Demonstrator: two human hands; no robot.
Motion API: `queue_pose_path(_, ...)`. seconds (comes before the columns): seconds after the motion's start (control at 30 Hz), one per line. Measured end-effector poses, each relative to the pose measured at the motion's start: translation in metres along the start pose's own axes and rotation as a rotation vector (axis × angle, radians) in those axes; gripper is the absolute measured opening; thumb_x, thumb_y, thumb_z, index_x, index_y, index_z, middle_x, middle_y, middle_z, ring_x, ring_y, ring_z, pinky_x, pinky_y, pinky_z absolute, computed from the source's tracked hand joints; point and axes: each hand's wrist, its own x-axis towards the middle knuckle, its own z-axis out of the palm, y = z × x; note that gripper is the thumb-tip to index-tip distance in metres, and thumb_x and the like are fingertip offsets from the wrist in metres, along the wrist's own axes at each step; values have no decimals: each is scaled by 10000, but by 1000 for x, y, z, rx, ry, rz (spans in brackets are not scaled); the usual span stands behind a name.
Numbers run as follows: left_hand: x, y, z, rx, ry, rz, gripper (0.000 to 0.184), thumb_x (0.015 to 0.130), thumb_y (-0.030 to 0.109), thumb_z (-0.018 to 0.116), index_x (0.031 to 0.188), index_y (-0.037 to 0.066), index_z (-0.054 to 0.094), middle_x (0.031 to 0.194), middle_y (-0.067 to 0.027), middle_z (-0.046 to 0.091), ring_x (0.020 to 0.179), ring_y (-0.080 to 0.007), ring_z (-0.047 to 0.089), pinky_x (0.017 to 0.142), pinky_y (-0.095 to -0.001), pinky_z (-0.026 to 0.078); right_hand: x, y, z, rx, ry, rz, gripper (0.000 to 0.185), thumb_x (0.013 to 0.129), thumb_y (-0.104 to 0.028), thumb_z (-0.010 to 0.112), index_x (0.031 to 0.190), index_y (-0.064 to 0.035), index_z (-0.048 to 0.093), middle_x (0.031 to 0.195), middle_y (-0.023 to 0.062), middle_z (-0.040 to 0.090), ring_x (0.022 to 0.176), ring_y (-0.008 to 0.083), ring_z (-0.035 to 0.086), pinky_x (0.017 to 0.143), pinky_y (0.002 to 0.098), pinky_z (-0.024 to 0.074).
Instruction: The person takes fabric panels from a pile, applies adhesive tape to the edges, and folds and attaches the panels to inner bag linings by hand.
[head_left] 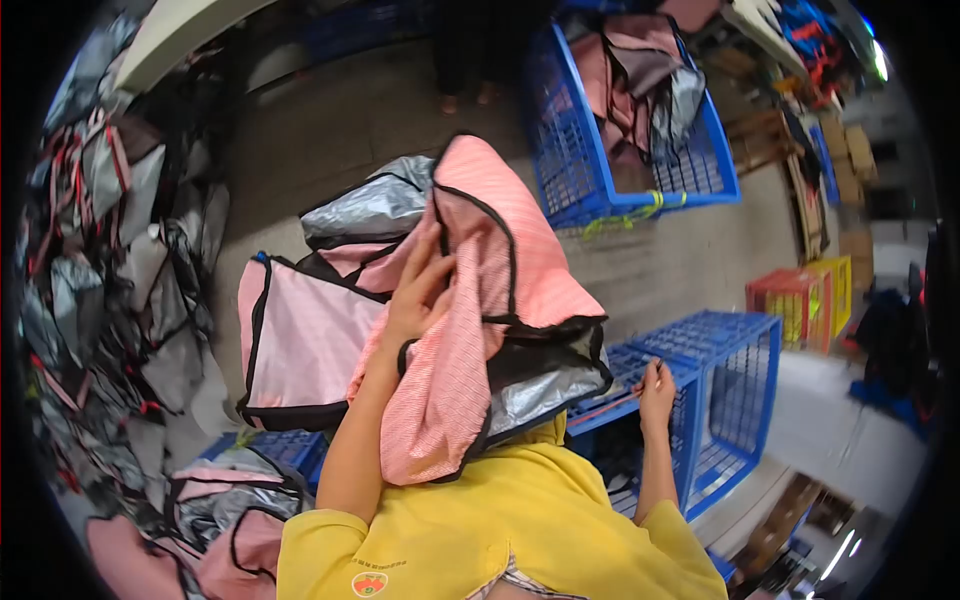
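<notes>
A pink fabric bag [530, 260] with black edging and silvery lining is bunched up in front of my yellow shirt. My left hand [422, 290] presses into its folds, fingers bent against the cloth, holding it up. Off to the right, my right hand [655, 388] is closed at the edge of a blue plastic crate [690, 345], its fingers pinched together. A thin reddish strip runs from near those fingers along the crate top; what exactly they grip is too small to tell.
Another blue crate [600, 170] holding pink and silver bags stands at the upper right. Piled bags [110, 260] line the left side, with more pink pieces [240, 530] at lower left. Red [785, 305] and yellow crates stand far right. A person's feet show at the top.
</notes>
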Motion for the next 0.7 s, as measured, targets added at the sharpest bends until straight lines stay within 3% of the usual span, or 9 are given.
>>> queue_pose_path(0.1, 4, 4, 1, 24, 53, 71, 431, 861, 157, 710, 1267, 39, 626, 1571, -210, 322, 1443, -363, 348, 1148, -416, 318, -7, -140, 17, -32, -142, -282, 333, 1015, -169, 570, 1312, -21, 595, 861, 37, 648, 643, 79, 552, 573, 246, 460)
queue_pose_path(0.17, 4, 10, 3, 30, 89, 67, 428, 858, 178, 720, 1256, 43, 635, 1562, -207, 341, 1425, -362, 374, 1134, -413, 337, -19, -205, 32, -350, -108, -907, 385, 982, -171, 637, 1334, -21, 592, 835, 21, 626, 678, 72, 574, 565, 269, 465)
queue_pose_path(0.27, 5, 11, 6, 67, 146, 89, 420, 851, 206, 732, 1233, 49, 650, 1546, -200, 373, 1395, -357, 417, 1108, -410, 368, -73, -296, 60, -594, -132, -1102, 397, 914, -125, 713, 1290, -32, 627, 810, 76, 666, 651, 110, 593, 567, 285, 482)
queue_pose_path(0.33, 7, 10, 7, 84, 190, 117, 415, 847, 212, 734, 1222, 52, 656, 1538, -196, 387, 1381, -354, 434, 1097, -410, 381, -88, -322, 77, -711, -242, -1334, 399, 849, -119, 766, 1228, -50, 662, 765, 113, 667, 597, 182, 611, 549, 308, 486)
queue_pose_path(0.43, 6, 8, 9, 96, 237, 142, 411, 835, 213, 742, 1208, 60, 663, 1531, -182, 403, 1367, -357, 448, 1086, -416, 396, -94, -338, 100, -867, -225, -1563, 361, 822, -142, 786, 1159, -65, 681, 758, 98, 668, 582, 245, 624, 539, 333, 492)
queue_pose_path(0.7, 5, 9, 9, 101, 271, 114, 421, 820, 217, 755, 1203, 65, 668, 1521, -176, 416, 1318, -353, 495, 1030, -411, 441, -107, -355, 125, -1163, -199, -1602, 261, 855, -209, 752, 1077, -85, 693, 702, 65, 622, 564, 245, 617, 501, 349, 470)
